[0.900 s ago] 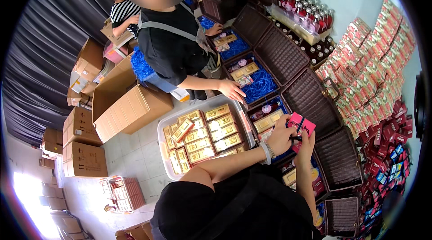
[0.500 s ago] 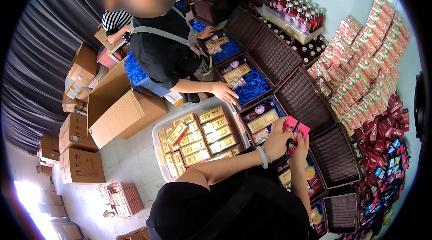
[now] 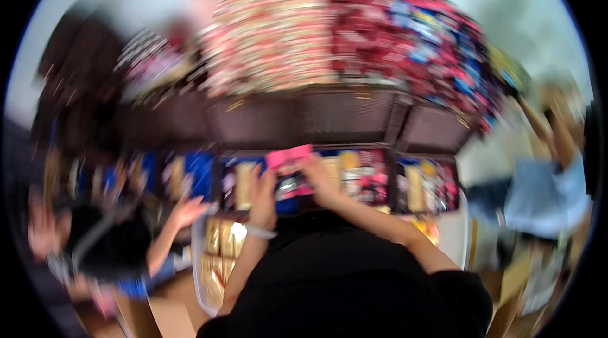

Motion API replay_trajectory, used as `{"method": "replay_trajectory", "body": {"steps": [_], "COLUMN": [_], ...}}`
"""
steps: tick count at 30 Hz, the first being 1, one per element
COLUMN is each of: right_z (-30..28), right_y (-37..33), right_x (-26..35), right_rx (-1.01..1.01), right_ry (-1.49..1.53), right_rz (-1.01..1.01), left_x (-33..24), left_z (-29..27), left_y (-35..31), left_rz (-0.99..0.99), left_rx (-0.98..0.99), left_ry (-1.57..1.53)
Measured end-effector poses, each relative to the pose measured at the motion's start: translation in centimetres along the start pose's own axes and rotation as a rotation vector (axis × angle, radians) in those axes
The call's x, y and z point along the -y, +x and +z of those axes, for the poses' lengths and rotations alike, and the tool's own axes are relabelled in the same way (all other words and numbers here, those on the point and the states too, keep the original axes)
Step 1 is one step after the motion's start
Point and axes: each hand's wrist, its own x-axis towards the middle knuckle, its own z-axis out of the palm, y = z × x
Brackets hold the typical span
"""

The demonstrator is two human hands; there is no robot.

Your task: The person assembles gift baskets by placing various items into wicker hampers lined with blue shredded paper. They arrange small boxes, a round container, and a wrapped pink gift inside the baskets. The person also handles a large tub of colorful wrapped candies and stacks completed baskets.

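A small flat pink box (image 3: 289,157) is held between my two hands above the row of open wicker hampers, smeared by motion. My left hand (image 3: 262,192), with a white band at the wrist, grips its left side. The fingers of my right hand (image 3: 322,181) close on its right side. Just beyond and below are the hampers' filled bases, with gold boxes (image 3: 244,184), dark red packs (image 3: 373,179) and blue shredded filling (image 3: 199,174). The print and finer details of the pink box are blurred.
Raised brown wicker lids (image 3: 348,117) stand behind the hampers. Beyond them are stacked red-and-cream packs (image 3: 269,27) and a heap of dark red packs (image 3: 362,24). A plastic tub (image 3: 201,262) holds gold boxes near me. One co-worker's hand (image 3: 188,212) reaches in at left; another person (image 3: 544,192) is at right.
My view has swung right, toward the hampers, and now faces them straight on. The pink box stays between my hands, and the dark strap-like piece seen against it earlier cannot be made out.
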Motion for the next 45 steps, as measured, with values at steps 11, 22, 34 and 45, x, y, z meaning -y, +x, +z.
{"method": "replay_trajectory", "body": {"steps": [11,22,34,45], "right_z": [-11.8,-25.1,-20.6,-22.4], "right_y": [-8.1,-8.2,-7.9,-7.8], "right_x": [-1.3,-1.4,-3.8,-3.5], "right_rx": [-0.635,-0.699,-0.631,-0.757], "right_ry": [0.581,0.792,0.668,0.645], "right_rz": [0.719,0.614,0.626,0.532], "left_x": [6.4,4.8,7.8,7.6], "left_z": [15.3,26.0,23.5,24.7], "left_y": [2.1,2.0,3.2,3.3], "left_rz": [-0.303,-0.47,-0.412,-0.199], "left_rx": [0.633,0.94,0.688,0.73], "left_ry": [-0.055,-0.245,-0.097,-0.032]}}
